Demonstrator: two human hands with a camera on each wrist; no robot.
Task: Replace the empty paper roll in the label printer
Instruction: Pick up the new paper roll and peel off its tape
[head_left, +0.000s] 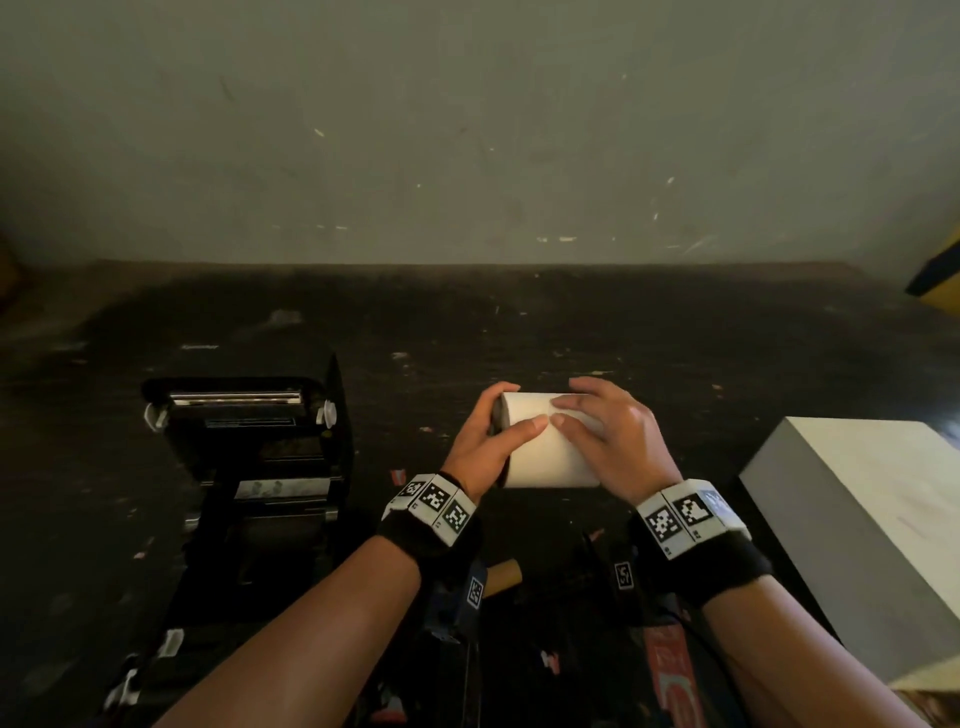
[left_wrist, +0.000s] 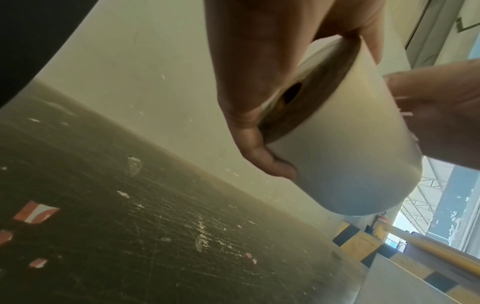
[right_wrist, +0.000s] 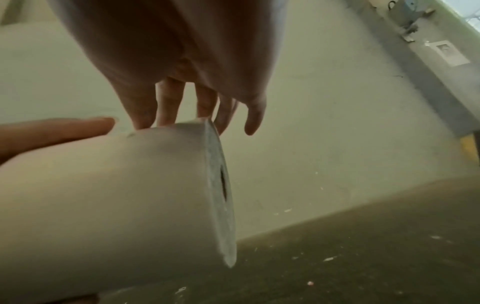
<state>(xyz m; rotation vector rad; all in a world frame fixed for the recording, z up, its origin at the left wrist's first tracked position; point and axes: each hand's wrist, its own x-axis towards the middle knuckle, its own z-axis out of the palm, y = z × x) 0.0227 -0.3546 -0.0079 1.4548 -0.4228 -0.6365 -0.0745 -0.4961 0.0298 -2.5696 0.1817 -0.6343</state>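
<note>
Empty core: a brown cardboard tube lies on the counter nearest the person, between the 2 forearms; judged to be the spent core, so the old roll looks already out.

Left hand: grasping the left end of the new paper roll, thumb over the top and fingers wrapped around the end face, which the left wrist view shows close to the core hole.

Right hand: fingers curled over the top of the roll with the fingertips pressed on the outer wrap; it looks to be feeling for the loose paper edge, though no free tail is visible.

Roll position: held sideways between both hands, clear above the counter, in front of the person.

Risk, slipping: the right hand sits on top and does not wrap the roll, so if the left grip loosens the roll could drop and unwind.

Risk, tearing: picking at the outer wrap could tear the first labels.

Risk, orientation: loaded the wrong way round, the paper would feed wrongly.

White box: on the counter just right of the right hand.

Label printer: lid open, to the left of the hands and well apart from the roll, so the roll must cross without clipping the lid.
</note>
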